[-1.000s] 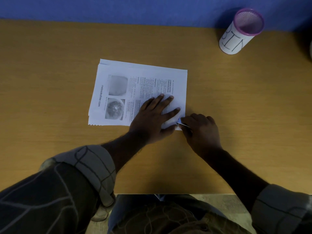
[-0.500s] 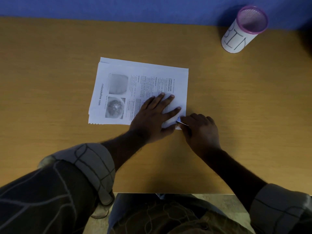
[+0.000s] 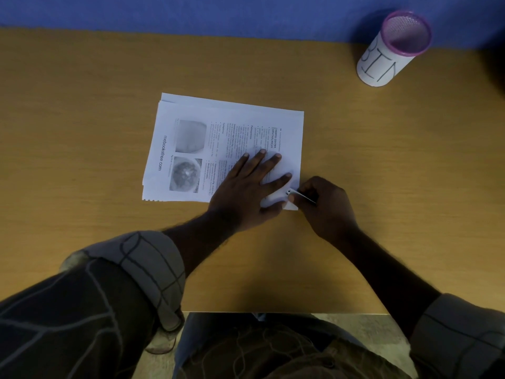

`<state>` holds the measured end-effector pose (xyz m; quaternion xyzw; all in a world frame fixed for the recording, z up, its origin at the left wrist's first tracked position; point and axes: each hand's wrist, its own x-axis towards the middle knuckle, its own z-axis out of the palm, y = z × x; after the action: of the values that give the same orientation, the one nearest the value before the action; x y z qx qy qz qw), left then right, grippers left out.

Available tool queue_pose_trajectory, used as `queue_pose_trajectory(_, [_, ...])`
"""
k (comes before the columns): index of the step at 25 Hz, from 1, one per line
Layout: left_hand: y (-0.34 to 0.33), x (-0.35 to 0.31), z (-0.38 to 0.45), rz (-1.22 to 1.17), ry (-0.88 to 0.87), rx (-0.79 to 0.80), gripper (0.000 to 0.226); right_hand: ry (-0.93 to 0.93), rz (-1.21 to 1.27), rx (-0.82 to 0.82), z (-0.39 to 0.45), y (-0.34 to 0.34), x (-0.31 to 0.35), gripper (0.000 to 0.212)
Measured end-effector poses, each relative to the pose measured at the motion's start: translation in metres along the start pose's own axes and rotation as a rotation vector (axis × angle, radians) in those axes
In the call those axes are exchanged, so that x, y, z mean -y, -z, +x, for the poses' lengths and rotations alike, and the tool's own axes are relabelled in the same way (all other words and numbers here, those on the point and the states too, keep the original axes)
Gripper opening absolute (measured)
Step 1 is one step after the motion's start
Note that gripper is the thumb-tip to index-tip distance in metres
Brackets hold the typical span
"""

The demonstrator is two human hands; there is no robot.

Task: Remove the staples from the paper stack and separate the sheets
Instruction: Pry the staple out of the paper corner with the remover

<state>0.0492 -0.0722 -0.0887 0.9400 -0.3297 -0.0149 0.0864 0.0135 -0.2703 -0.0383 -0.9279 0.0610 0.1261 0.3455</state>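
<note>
A stack of printed white sheets (image 3: 218,132) lies on the wooden desk (image 3: 82,132), text turned sideways, with two pictures at its left. My left hand (image 3: 247,187) lies flat on the stack's near right part, fingers spread, pressing it down. My right hand (image 3: 325,209) sits just off the stack's near right corner, closed on a thin metal tool (image 3: 300,196). The tool's tip touches the paper at that corner, between my left thumb and index finger. No staple can be made out.
A white cup with a purple mesh rim, lettered "BIN" (image 3: 390,50), stands at the far right by the blue wall (image 3: 191,12). The desk's near edge (image 3: 273,311) runs just above my lap.
My right hand has shifted slightly, and the metal tool's tip now rests further onto the paper corner. My left hand stays pressed on the stack.
</note>
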Motion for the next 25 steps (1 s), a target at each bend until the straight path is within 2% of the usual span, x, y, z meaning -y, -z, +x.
queue_pose_trajectory(4, [0.001, 0.0, 0.0, -0.002, 0.008, 0.01, 0.061, -0.086, 0.048, 0.038, 0.009, 0.005, 0.0, 0.022])
queue_pose_trajectory(12, [0.001, 0.0, 0.0, -0.013, 0.002, 0.006, 0.061, -0.127, 0.076, 0.033, 0.01, 0.005, 0.003, 0.021])
queue_pose_trajectory(25, [0.003, 0.0, -0.001, -0.026, 0.005, 0.017, 0.062, -0.323, 0.354, 0.076, 0.011, 0.019, 0.01, 0.024])
